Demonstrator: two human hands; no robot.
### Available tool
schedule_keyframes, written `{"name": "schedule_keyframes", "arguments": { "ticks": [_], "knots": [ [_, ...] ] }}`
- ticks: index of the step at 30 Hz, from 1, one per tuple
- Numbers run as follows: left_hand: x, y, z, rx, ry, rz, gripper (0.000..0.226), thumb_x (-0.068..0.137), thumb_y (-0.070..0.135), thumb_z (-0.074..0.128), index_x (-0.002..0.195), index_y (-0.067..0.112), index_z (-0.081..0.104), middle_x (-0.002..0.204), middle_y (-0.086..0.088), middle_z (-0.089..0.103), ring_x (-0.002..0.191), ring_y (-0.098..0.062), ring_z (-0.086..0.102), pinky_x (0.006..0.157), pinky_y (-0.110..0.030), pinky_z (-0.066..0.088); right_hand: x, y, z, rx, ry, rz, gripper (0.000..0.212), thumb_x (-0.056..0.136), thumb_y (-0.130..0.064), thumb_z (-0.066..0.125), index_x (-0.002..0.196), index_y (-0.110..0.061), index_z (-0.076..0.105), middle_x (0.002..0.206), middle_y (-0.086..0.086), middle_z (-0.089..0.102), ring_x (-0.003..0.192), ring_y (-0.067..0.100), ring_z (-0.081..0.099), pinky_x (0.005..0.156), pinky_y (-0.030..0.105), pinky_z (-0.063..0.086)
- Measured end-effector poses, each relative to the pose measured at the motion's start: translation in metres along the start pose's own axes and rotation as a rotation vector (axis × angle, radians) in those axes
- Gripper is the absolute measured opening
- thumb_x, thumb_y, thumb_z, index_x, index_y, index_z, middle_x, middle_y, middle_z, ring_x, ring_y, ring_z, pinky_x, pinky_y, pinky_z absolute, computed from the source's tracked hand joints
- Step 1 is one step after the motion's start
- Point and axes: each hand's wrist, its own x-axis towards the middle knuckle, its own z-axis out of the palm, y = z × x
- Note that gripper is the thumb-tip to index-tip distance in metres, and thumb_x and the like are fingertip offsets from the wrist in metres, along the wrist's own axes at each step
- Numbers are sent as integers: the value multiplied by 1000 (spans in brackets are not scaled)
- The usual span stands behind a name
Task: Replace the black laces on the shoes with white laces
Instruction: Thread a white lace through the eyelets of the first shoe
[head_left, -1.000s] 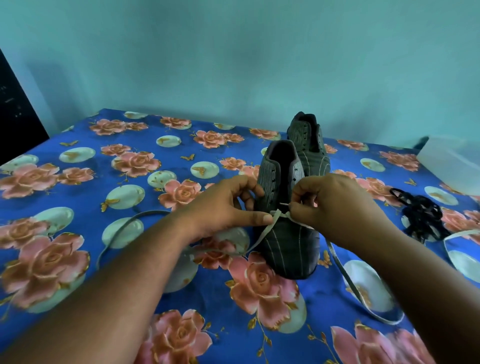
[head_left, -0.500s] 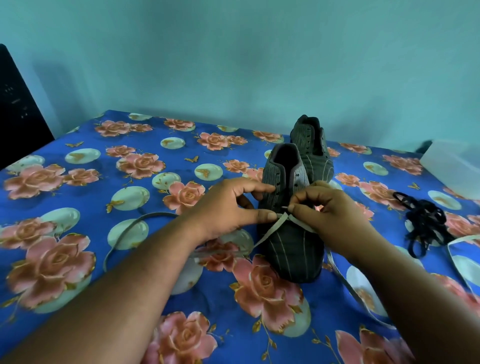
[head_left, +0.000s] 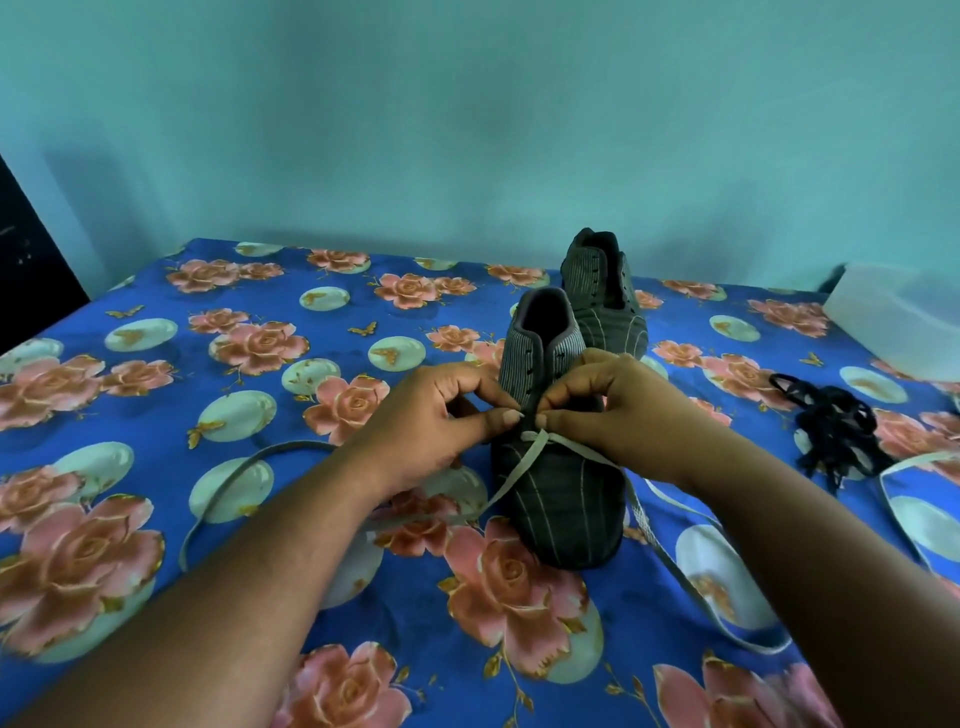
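With the near shoe (head_left: 558, 493) standing toe-first toward the person on the floral bedsheet (head_left: 156, 364), the left hand (head_left: 431, 421) and right hand (head_left: 618, 410) both pinch the white lace (head_left: 524, 457) at the lowest eyelets, apparently to thread it, while the black laces (head_left: 836, 426) lie discarded well to the right.

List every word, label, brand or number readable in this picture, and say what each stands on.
None: no readable text anywhere.
Near shoe and far shoe: stripes only, no brand visible.
Bedsheet: roses and butterflies, no lettering.
Translucent box: no label visible.
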Motion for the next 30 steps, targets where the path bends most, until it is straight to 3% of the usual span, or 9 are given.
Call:
{"name": "schedule_keyframes", "arguments": {
  "ticks": [2, 5, 9, 14, 19, 21, 23, 26, 30],
  "knots": [
    [-2, 1, 0, -45, -8, -57, 3, 94, 22, 73, 95, 20, 74, 84, -13, 72, 68, -19, 64, 58, -35, 53, -3, 4, -1, 120, 16, -43, 6, 87, -26, 80, 85, -32, 80, 80, -11, 62, 78, 1, 58, 74, 15, 43],
    [-2, 2, -1, -114, -17, -127, 6, 97, 22, 68, 95, 18, 72, 89, -12, 71, 80, -17, 67, 69, -44, 55, -10, 18, 1, 400, 145, -25, 1, 90, -17, 76, 90, -18, 76, 75, -6, 64, 65, 6, 57, 64, 19, 46],
    [1, 3, -6, -181, -26, -189, 11, 100, 10, 60, 95, 8, 69, 90, -2, 68, 80, -21, 69, 55, -35, 52, -10, 36, 6, 416, 152, 37, 20, 85, -18, 82, 84, -20, 62, 69, -6, 49, 60, 11, 45, 61, 28, 41],
    [3, 5, -13, -162, 29, -236, 15, 102, 8, 56, 93, 6, 68, 89, 2, 69, 80, -21, 71, 51, -31, 49, -11, 44, 4, 432, 130, 33, 25, 83, -21, 84, 86, -23, 59, 69, -10, 46, 62, 10, 44, 62, 30, 41],
    [6, 4, -26, -108, 243, -340, 14, 102, 20, 58, 94, 14, 67, 82, -14, 71, 65, -15, 66, 43, -22, 42, -11, 48, 0, 351, 104, 27, 23, 84, -26, 83, 88, -28, 61, 67, -16, 48, 62, 7, 46, 67, 34, 42],
    [7, 1, -32, -82, 389, -406, 14, 102, 26, 57, 97, 16, 66, 77, -12, 68, 54, -20, 59, 40, -21, 36, -12, 48, 1, 335, 109, 24, 23, 84, -26, 83, 88, -29, 61, 67, -17, 48, 63, 7, 45, 67, 32, 42],
    [9, -6, -36, -19, 497, -423, 11, 101, 30, 57, 101, 21, 64, 80, -9, 66, 55, -29, 61, 47, -28, 41, -13, 47, 3, 333, 116, 20, 22, 85, -26, 83, 89, -27, 61, 66, -17, 48, 62, 7, 45, 66, 31, 42],
    [9, -14, -34, 223, 494, -208, 12, 100, 33, 62, 110, 27, 62, 104, 0, 65, 81, -32, 70, 66, -40, 58, -13, 46, 2, 343, 125, 21, 22, 84, -25, 83, 90, -23, 62, 66, -16, 48, 63, 8, 45, 66, 31, 41],
    [6, -11, -17, 239, 128, 68, 25, 97, 52, 60, 109, 31, 68, 129, 8, 56, 130, -11, 51, 93, -26, 50, -13, 46, 3, 350, 126, 17, 22, 84, -26, 83, 89, -23, 62, 66, -16, 48, 63, 8, 45, 65, 31, 42]
  ]
}}
